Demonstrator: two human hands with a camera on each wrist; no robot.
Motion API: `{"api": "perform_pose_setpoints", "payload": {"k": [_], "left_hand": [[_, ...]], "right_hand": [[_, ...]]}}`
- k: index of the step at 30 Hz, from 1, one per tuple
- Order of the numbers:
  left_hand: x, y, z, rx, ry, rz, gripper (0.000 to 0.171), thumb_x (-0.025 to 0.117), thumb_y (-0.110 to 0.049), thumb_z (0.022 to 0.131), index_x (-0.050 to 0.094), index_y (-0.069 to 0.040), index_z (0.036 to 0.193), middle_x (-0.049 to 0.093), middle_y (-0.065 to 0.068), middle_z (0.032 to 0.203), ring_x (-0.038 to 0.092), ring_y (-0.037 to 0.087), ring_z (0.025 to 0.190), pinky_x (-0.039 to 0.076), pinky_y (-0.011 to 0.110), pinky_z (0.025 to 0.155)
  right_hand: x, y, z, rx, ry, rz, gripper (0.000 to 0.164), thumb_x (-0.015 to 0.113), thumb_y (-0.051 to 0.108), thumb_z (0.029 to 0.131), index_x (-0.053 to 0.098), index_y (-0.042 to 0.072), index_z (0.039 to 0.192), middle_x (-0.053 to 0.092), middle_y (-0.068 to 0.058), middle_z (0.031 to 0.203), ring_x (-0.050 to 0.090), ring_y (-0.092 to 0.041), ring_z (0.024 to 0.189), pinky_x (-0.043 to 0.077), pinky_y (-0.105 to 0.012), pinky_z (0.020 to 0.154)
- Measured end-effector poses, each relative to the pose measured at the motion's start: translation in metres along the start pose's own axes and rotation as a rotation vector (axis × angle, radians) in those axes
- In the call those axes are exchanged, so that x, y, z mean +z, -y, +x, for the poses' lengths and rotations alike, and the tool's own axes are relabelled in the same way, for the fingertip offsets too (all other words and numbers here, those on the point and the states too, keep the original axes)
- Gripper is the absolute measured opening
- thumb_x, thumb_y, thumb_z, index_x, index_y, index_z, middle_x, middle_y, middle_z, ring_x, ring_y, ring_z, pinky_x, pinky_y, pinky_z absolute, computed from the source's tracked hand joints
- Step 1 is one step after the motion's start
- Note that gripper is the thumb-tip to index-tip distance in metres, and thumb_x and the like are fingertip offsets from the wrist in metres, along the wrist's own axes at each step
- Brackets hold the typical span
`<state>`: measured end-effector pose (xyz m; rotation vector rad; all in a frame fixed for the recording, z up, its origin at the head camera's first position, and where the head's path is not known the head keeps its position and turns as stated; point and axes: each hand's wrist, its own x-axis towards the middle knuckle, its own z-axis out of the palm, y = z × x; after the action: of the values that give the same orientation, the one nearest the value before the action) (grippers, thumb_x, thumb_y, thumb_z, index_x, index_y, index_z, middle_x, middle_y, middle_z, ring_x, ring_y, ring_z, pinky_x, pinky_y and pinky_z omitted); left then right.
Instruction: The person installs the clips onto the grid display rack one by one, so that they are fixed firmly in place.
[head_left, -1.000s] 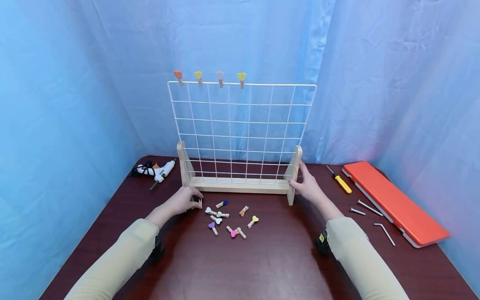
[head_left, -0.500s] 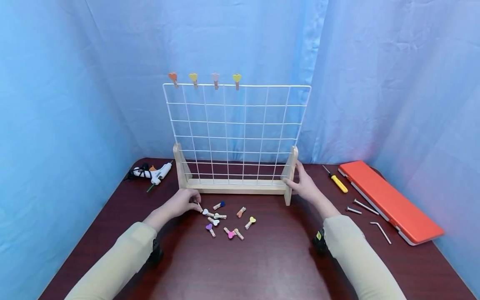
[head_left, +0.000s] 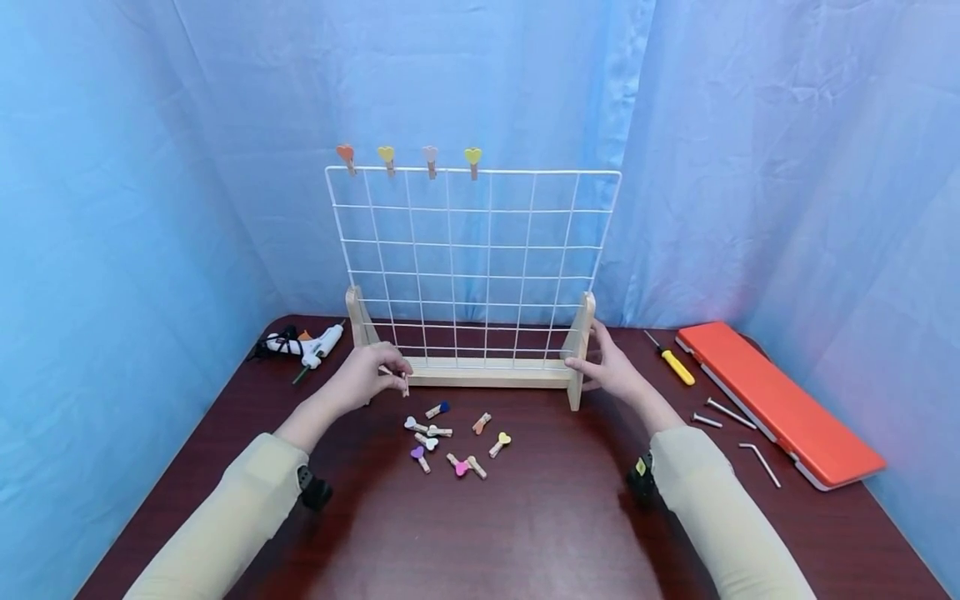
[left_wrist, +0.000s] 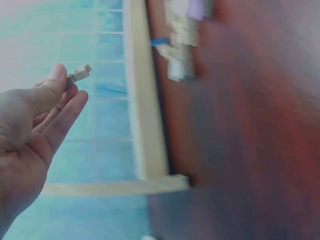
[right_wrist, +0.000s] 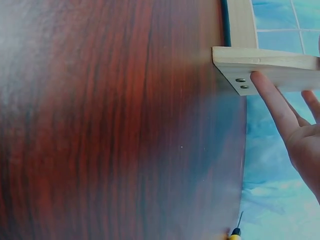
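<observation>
My left hand (head_left: 363, 375) pinches a small wooden clothespin (left_wrist: 80, 74) between thumb and fingertips, raised above the table before the left end of the stand. My right hand (head_left: 611, 365) touches the outer face of the stand's right wooden upright (head_left: 582, 350), with its fingers nearly straight in the right wrist view. A white wire grid (head_left: 490, 247) stands in the wooden base (head_left: 487, 377). Clipped along its top wire are an orange heart clothespin (head_left: 346, 155), a pink one (head_left: 430, 158) and two yellow ones (head_left: 472, 158).
Several heart clothespins, among them a purple one (head_left: 418, 455) and a yellow one (head_left: 501, 443), lie before the stand. A glue gun (head_left: 318, 346) is at left. On the right are a yellow screwdriver (head_left: 677, 367), bolts (head_left: 729, 412), a hex key (head_left: 761, 462) and an orange case (head_left: 780, 404).
My left hand has lifted the clothespin up from the tabletop beside the loose ones. The right hand stays at the right upright. The head view has shifted slightly.
</observation>
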<state>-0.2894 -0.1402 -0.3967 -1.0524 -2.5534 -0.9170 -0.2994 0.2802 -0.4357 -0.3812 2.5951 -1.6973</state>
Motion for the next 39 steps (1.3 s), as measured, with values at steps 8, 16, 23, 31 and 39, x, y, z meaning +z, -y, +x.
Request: {"api": "perform_pose_setpoints", "payload": {"k": [8, 16, 23, 31, 39], "left_hand": [[-0.048, -0.05, 0.04, -0.027, -0.071, 0.008, 0.016, 0.073, -0.024, 0.071, 0.066, -0.013, 0.08, 0.065, -0.006, 0.072, 0.059, 0.007, 0.061, 0.048, 0.023, 0.055], [-0.095, -0.106, 0.091, 0.109, -0.27, 0.03, 0.017, 0.066, -0.025, 0.077, 0.072, -0.014, 0.088, 0.067, -0.003, 0.075, 0.059, 0.002, 0.062, 0.048, 0.018, 0.059], [-0.112, -0.145, 0.136, 0.187, -0.38, 0.093, 0.02, 0.063, -0.026, 0.081, 0.071, -0.011, 0.091, 0.067, -0.001, 0.082, 0.056, 0.003, 0.07, 0.044, 0.016, 0.068], [-0.121, -0.174, 0.185, 0.278, -0.511, 0.2, 0.021, 0.059, -0.032, 0.084, 0.072, -0.016, 0.09, 0.068, -0.005, 0.083, 0.05, 0.008, 0.08, 0.034, 0.025, 0.075], [-0.114, -0.172, 0.219, 0.264, -0.46, 0.222, 0.021, 0.058, -0.03, 0.085, 0.072, -0.014, 0.091, 0.068, -0.004, 0.087, 0.053, 0.007, 0.081, 0.036, 0.019, 0.079]], "right_hand": [[0.0, 0.019, -0.006, -0.001, 0.022, 0.052, 0.082, 0.062, 0.014, 0.083, 0.005, 0.025, 0.141, 0.02, -0.021, 0.138, 0.036, -0.049, 0.115, 0.051, -0.046, 0.057], [-0.002, 0.005, -0.002, 0.003, 0.013, 0.037, 0.082, 0.063, 0.017, 0.083, 0.006, 0.034, 0.14, 0.021, -0.017, 0.139, 0.036, -0.045, 0.117, 0.052, -0.043, 0.057], [-0.001, 0.005, -0.002, -0.004, 0.019, 0.037, 0.083, 0.062, 0.016, 0.084, 0.004, 0.034, 0.141, 0.02, -0.019, 0.139, 0.035, -0.046, 0.117, 0.052, -0.045, 0.058], [-0.002, -0.006, 0.0, 0.0, 0.01, 0.039, 0.082, 0.063, 0.021, 0.083, 0.007, 0.039, 0.14, 0.019, -0.015, 0.141, 0.035, -0.045, 0.118, 0.052, -0.044, 0.057], [0.002, 0.011, -0.007, 0.013, 0.019, 0.054, 0.081, 0.062, 0.017, 0.084, 0.007, 0.031, 0.141, 0.019, -0.018, 0.14, 0.034, -0.047, 0.118, 0.052, -0.045, 0.059]]}}
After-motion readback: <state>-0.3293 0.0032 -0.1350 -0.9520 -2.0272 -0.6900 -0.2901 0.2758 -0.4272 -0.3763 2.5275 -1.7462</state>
